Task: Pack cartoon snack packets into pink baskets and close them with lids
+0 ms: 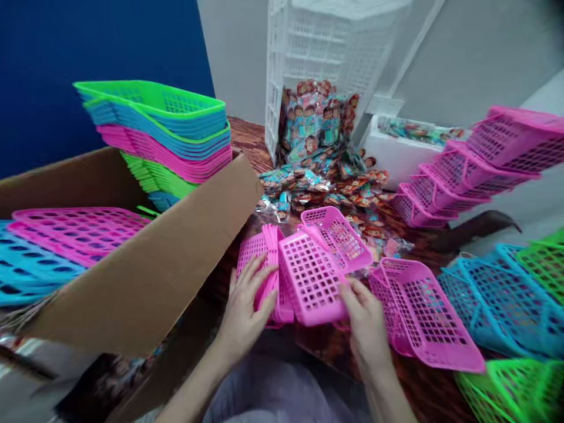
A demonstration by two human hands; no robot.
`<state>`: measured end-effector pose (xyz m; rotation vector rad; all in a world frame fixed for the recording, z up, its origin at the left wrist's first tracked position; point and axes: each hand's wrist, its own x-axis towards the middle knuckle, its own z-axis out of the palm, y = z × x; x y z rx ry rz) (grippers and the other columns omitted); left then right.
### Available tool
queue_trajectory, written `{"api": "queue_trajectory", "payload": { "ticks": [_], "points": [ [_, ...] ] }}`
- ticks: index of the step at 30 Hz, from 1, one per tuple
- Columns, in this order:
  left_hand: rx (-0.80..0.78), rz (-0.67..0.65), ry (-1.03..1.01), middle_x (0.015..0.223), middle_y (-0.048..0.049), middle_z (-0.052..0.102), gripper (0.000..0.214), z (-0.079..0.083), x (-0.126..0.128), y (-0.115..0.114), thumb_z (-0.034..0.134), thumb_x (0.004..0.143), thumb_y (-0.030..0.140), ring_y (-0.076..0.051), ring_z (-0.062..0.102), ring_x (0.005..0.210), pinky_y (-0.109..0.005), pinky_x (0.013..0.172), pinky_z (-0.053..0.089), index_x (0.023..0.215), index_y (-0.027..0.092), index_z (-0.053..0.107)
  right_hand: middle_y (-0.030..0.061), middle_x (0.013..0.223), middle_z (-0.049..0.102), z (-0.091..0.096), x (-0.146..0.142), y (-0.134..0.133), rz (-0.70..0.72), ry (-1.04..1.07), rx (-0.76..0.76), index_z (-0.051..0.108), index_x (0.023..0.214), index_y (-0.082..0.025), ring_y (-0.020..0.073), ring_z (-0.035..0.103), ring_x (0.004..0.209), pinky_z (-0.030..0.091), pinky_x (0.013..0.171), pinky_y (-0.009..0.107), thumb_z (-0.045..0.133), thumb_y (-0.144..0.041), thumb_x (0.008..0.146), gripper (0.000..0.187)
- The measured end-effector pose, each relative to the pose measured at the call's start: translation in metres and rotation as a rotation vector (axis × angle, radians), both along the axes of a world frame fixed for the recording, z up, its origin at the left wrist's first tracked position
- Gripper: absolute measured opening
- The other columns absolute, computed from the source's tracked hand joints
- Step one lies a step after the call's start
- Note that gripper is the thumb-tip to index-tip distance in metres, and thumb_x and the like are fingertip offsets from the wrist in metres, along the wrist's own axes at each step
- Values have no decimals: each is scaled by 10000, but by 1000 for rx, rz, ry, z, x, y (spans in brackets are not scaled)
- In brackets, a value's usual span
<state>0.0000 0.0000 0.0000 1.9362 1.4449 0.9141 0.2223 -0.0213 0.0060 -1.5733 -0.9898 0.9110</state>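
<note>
My right hand (365, 308) pinches the lower right edge of a pink plastic basket (311, 273), thumb on the near side. That basket is tilted, its holed bottom facing me. My left hand (247, 302) lies with spread fingers on a nested stack of pink baskets (272, 247), just left of the held one. Behind the held basket lies another pink basket (339, 235) with its inside showing. To the right of my right hand, more pink baskets (434, 311) lean on their sides on the dark wood-grain table (326, 346).
At left, a cardboard box (154, 264) holds pink and blue lattice pieces and a tall stack of coloured baskets (167, 135). Small printed packets (317, 170) spill from a white crate (326, 41). Filled pink baskets (476, 164), blue (497, 299) and green ones (515, 388) stand right.
</note>
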Motion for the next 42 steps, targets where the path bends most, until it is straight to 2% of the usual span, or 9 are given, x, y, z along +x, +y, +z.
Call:
{"api": "queue_trajectory", "payload": {
  "ticks": [7,11,13,15,20,24,27,34,42],
  "points": [
    [-34,29,-49,1574,-12,370,369,-1,-9,0,468,992,348,-264,286,1474,-627,1198,81,1355,372,530,-11,628,578,13,24,-48,310,-994,241,600,749,-212,149,554,562,370,564,276,498,-294,945,236],
    [-19,47,-79,1573,-20,374,367,-3,-7,-3,470,999,355,-266,286,1475,-613,1203,68,1360,366,532,97,885,699,14,22,-56,231,-1241,368,649,1066,-159,234,651,762,446,689,343,428,-343,999,296],
    [-6,46,-79,1576,-8,369,373,-5,-6,-3,458,1010,351,-255,277,1479,-599,1208,36,1377,378,519,168,1112,680,19,8,-55,188,-1190,392,564,1292,-120,303,640,982,469,813,404,443,-410,995,432],
    [7,38,-71,1578,8,366,384,-7,-5,-4,431,1023,338,-242,266,1484,-584,1211,10,1398,396,497,156,1207,648,24,-14,-49,238,-1002,371,532,1345,-159,300,603,1098,467,895,413,477,-397,988,432],
    [1,31,-88,1584,27,357,406,-11,-5,-4,334,1051,317,-220,256,1489,-555,1219,-9,1422,399,478,41,983,697,18,-73,-8,410,-364,116,648,1004,-225,195,645,906,483,789,297,479,-360,989,217],
    [-10,43,-168,1576,23,373,450,-16,-7,-6,326,1051,317,-206,278,1483,-527,1231,9,1492,385,382,-10,744,646,10,-96,28,332,-251,37,581,819,-220,169,595,695,421,668,271,588,-433,898,227],
    [-9,57,-203,1588,21,348,497,-19,-7,-7,334,1046,287,-190,283,1481,-506,1238,26,1533,376,293,-43,641,558,7,-101,40,287,-246,12,526,741,-225,150,522,617,377,631,264,618,-407,847,230],
    [20,35,-196,1557,4,406,454,-17,-7,-6,354,1040,259,-205,321,1465,-517,1236,41,1479,359,413,-48,700,505,1,-92,35,427,66,21,538,773,-207,127,454,653,369,630,248,559,-405,887,230],
    [43,-55,-157,1579,10,369,454,-18,-6,-13,333,1050,230,-191,273,1484,-526,1231,-13,1478,366,400,-70,623,429,8,-78,22,444,171,-71,532,795,-200,103,385,570,305,532,229,613,-421,867,247]
  ]
}}
